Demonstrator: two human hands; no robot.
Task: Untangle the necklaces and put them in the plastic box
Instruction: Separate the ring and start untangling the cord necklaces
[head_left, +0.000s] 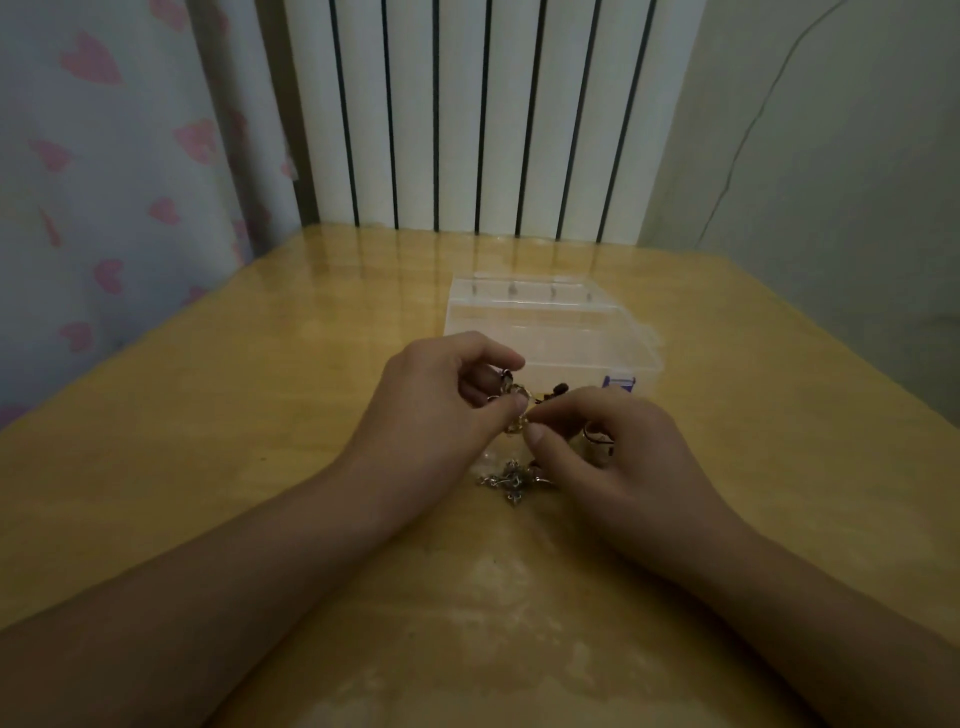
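Pinching a gold-coloured link of the tangled necklaces (519, 415) between them, the left hand (441, 395) and right hand (613, 447) hide most of the knot, whose blurred silver end lies on the counter (208, 467) before the clear plastic box (545, 332).

The plastic box (550, 332) sits on the bench (208, 441) at twelve o'clock from the hands. Left hand (441, 400) at nine, right hand (618, 457) at three — the tangled necklaces (511, 480) lie between and below them, at six. Behind the bench stands a radiator (467, 114); a curtain (104, 182) hangs at ten.
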